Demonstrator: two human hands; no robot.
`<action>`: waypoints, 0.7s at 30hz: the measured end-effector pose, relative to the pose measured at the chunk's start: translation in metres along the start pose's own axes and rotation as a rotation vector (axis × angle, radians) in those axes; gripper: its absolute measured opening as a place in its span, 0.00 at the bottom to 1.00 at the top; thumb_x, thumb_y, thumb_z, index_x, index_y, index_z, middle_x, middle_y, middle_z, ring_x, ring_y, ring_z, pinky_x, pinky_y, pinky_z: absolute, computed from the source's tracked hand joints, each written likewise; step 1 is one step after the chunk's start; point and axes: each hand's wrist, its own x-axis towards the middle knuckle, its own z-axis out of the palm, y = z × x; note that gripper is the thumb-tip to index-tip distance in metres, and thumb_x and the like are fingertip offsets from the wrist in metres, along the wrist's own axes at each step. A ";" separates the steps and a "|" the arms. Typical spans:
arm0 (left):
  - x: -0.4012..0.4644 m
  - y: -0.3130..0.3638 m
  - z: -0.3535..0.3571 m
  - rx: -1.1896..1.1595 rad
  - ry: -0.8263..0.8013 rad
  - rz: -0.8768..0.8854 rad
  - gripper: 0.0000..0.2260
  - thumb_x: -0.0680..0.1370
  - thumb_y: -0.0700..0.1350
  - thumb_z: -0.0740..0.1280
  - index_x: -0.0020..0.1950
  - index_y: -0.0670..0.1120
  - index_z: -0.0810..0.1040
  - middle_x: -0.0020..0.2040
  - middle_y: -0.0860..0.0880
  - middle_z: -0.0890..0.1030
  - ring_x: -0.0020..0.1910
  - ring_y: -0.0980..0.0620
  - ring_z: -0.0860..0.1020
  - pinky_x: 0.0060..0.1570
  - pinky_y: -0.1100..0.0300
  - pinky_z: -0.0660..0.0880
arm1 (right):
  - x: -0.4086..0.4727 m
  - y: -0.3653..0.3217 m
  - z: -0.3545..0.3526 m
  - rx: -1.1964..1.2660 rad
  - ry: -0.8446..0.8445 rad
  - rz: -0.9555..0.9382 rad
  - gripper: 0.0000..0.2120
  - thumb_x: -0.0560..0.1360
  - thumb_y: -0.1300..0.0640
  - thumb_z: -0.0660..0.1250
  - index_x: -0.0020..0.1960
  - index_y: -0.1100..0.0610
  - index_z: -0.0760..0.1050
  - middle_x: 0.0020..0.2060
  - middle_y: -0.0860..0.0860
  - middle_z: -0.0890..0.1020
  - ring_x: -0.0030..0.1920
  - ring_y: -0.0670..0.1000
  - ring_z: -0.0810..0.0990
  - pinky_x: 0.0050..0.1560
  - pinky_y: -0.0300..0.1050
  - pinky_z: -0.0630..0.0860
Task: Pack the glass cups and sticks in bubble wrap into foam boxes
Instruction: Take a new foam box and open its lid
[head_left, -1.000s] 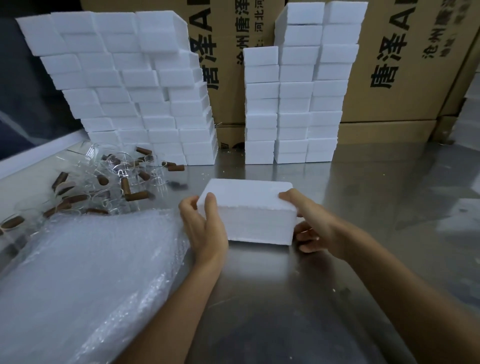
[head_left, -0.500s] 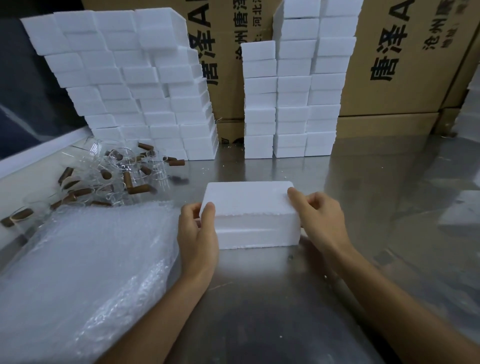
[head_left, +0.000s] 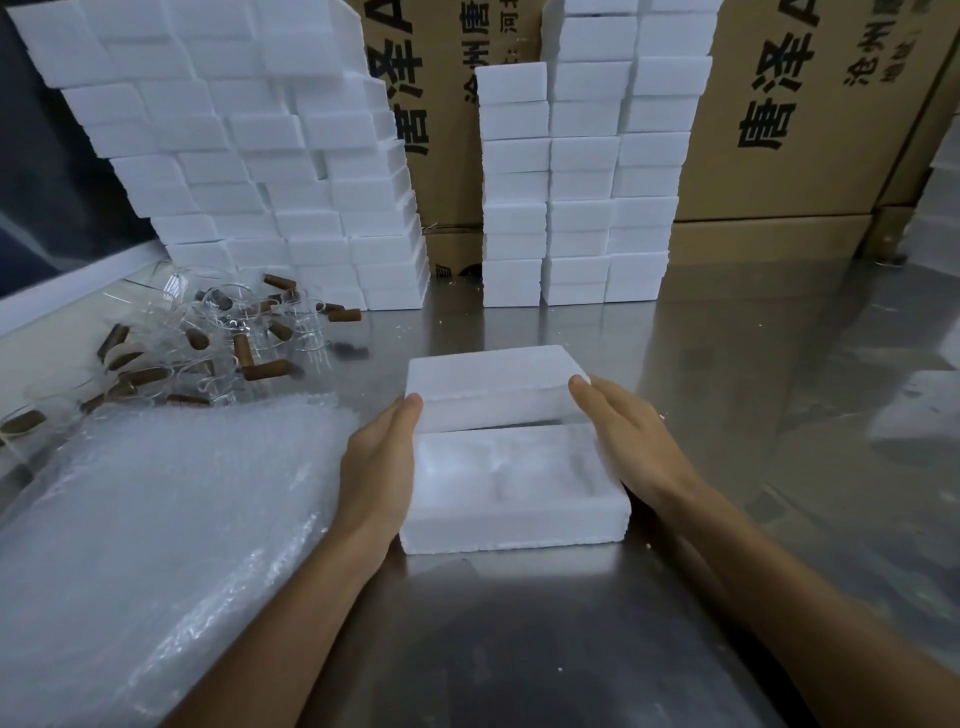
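Note:
An open white foam box (head_left: 511, 522) lies on the steel table (head_left: 753, 415) in front of me, its moulded hollows bare. Its lid (head_left: 493, 382) is raised and shifted back over the far edge. My left hand (head_left: 382, 460) presses the lid's left end and my right hand (head_left: 631, 439) presses its right end; the fingers I can see lie straight. Clear glass cups (head_left: 306, 332) and brown sticks (head_left: 267, 370) lie in a loose pile at the left. A stack of bubble wrap (head_left: 156, 519) lies in front of that pile, beside my left arm.
Two tall stacks of closed foam boxes stand at the back, one at the left (head_left: 249, 156) and one in the centre (head_left: 584, 171). Brown printed cartons (head_left: 810, 130) form a wall behind them.
The box was closed with my hands gripping its ends. The lid has since come off and moved up and back, baring the inside of the box.

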 end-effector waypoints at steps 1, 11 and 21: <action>0.000 -0.001 0.000 0.040 0.008 0.007 0.13 0.80 0.56 0.62 0.46 0.52 0.84 0.46 0.52 0.85 0.49 0.48 0.82 0.56 0.51 0.77 | 0.001 0.000 0.000 -0.048 0.017 0.008 0.14 0.80 0.38 0.59 0.44 0.38 0.80 0.39 0.32 0.81 0.44 0.41 0.78 0.46 0.40 0.73; 0.008 0.000 0.002 0.373 0.090 0.015 0.27 0.78 0.56 0.66 0.25 0.48 0.59 0.21 0.54 0.60 0.27 0.50 0.63 0.31 0.59 0.61 | 0.002 -0.001 0.002 -0.245 0.147 0.110 0.26 0.78 0.45 0.64 0.27 0.55 0.59 0.19 0.45 0.62 0.24 0.48 0.61 0.30 0.44 0.62; 0.009 -0.001 0.005 0.341 0.195 0.024 0.10 0.75 0.51 0.71 0.37 0.46 0.80 0.33 0.52 0.80 0.35 0.53 0.78 0.35 0.60 0.70 | 0.006 -0.001 0.003 -0.209 0.173 0.138 0.16 0.73 0.45 0.70 0.35 0.56 0.82 0.27 0.49 0.81 0.29 0.49 0.76 0.32 0.40 0.71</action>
